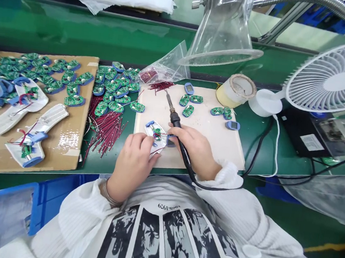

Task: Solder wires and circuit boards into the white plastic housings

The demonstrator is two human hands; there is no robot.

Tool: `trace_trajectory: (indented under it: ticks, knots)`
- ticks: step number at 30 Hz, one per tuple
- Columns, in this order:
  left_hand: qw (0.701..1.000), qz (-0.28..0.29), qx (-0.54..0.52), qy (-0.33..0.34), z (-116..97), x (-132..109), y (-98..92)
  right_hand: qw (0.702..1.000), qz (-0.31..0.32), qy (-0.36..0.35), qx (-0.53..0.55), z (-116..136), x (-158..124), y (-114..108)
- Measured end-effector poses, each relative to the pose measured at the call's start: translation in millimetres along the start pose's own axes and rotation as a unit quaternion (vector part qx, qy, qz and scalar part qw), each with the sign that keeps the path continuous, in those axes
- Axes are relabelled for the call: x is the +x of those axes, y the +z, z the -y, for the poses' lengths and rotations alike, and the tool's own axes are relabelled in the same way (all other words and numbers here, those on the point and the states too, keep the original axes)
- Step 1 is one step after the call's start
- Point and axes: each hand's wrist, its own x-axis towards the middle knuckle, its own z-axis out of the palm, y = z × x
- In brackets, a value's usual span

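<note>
1. Fingers: the left hand (131,166) has its fingers (145,142) curled together, clamped on a white plastic housing (151,129) with blue ends. The right hand (196,150) has its fingers (180,133) wrapped around the grip of a soldering iron (175,122), whose tip points to the upper left, clear of the housing.
2. Held piece: it sits at lower centre, on a pale board (211,108). A small green circuit board (157,134) and thin red wires (163,134) show inside it.
3. Handling (judgement): light, fairly stiff shell; wires and joints look fragile. Best held by the plastic body, away from the wires.
4. Nearby on the board: green boards with blue parts (188,111) at centre right, and a small bundle of red wires (161,85) at top.
5. Left of the board: a heap of red wires (107,132) and many green boards (117,92) on the green surface (244,120). Further left, a cardboard sheet (72,143) carries more boards and housings.
6. Upper right: a clear fume hood (222,37), a tape roll (236,90) and a white fan (329,75).
</note>
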Motion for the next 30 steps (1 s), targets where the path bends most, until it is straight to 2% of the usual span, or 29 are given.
trace_trajectory:
  ticks: [3,5,7,10,15,18,21,23,27,30]
  knots:
    - [1.000,-0.011,-0.023,0.002,3,0,-0.5,0.996,-0.081,0.043,-0.003,-2,-21,11]
    - [0.999,-0.032,-0.041,0.014,4,0,-0.8,0.992,-0.108,0.063,0.005,1,-30,20]
    - [0.997,-0.046,-0.056,0.038,5,2,-0.6,0.991,-0.109,0.079,0.014,4,-33,29]
    - [0.995,-0.029,-0.066,0.072,5,4,2.1,0.989,-0.106,0.104,0.021,9,-29,37]
    - [0.996,-0.008,-0.066,0.063,3,5,7.4,0.979,-0.151,0.114,0.073,10,-26,33]
    - [0.997,-0.007,-0.044,0.057,1,4,8.6,0.958,-0.171,0.191,0.125,11,-30,31]
    - [0.997,-0.007,-0.048,0.064,0,4,9.6,0.936,-0.161,0.251,0.187,15,-33,30]
    - [0.996,-0.004,-0.063,0.057,-1,4,10.2,0.935,-0.160,0.248,0.194,16,-35,29]
    - [0.991,-0.004,-0.128,0.038,0,4,9.7,0.955,-0.152,0.211,0.146,16,-39,25]
    - [0.982,0.017,-0.183,0.043,2,6,9.0,0.954,-0.135,0.209,0.167,11,-41,24]
